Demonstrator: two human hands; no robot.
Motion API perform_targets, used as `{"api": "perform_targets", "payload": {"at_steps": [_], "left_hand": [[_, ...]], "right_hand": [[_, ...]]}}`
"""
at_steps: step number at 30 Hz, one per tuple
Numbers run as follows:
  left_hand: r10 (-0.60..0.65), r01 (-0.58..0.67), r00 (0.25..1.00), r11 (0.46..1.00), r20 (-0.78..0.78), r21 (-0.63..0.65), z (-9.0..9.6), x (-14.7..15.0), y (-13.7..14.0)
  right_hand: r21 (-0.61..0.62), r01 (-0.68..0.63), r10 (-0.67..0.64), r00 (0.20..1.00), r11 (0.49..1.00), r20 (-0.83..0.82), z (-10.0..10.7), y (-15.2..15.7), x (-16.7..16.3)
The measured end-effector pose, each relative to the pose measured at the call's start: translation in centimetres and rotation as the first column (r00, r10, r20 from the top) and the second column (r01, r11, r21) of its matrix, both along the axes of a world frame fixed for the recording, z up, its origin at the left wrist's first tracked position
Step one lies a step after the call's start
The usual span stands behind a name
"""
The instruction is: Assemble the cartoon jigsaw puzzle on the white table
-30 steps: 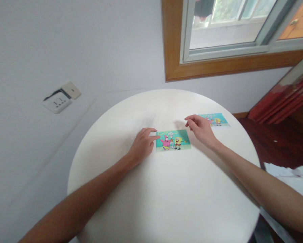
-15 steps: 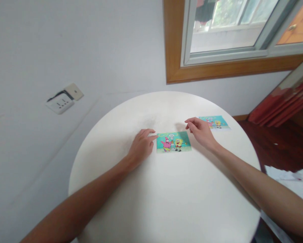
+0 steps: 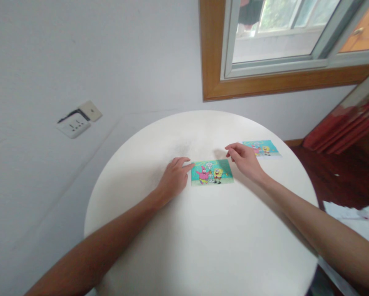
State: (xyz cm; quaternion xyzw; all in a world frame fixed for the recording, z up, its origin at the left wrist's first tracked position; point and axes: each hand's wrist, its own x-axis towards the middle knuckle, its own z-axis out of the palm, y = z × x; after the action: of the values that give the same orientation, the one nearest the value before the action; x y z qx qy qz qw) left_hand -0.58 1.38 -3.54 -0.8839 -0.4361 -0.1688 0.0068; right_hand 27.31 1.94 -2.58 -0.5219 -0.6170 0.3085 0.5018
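Note:
A small rectangular cartoon picture [image 3: 212,172], teal with a pink starfish, a pale squid figure and a yellow sponge, lies flat on the round white table [image 3: 203,230]. Whether it is one card or joined pieces is too fine to tell. My left hand [image 3: 174,177] rests at its left side, fingers apart, index fingertip at the upper left corner. Just off its upper right corner is my right hand [image 3: 242,159], fingers loosely bent, with nothing visible in them. Behind that hand lies a matching picture sheet [image 3: 266,149], partly covered by it.
The table's far rim lies close to the white wall. A wall socket [image 3: 73,124] is at the left. A wood-framed window [image 3: 213,88] and a red and cream curtain [image 3: 341,123] are beyond. White material [image 3: 354,222] sits low at the right.
The left index fingertip reaches very slightly farther over the picture's corner. Otherwise the view has only shifted a little, and the right hand and both pictures stay in place.

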Motion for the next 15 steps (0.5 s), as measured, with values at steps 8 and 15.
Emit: {"api": "perform_targets", "payload": {"at_steps": [8,15], "left_hand": [[-0.006,0.006,1.0,1.0,-0.016,0.01,-0.5,-0.23,0.35],[-0.109,0.107,0.992,0.994,0.07,0.032,-0.01,-0.19,0.18]], "right_hand": [[-0.006,-0.013,0.013,1.0,1.0,0.004,0.0,0.0,0.0],[-0.005,-0.011,0.011,1.0,1.0,0.013,0.18,-0.11,-0.09]]}}
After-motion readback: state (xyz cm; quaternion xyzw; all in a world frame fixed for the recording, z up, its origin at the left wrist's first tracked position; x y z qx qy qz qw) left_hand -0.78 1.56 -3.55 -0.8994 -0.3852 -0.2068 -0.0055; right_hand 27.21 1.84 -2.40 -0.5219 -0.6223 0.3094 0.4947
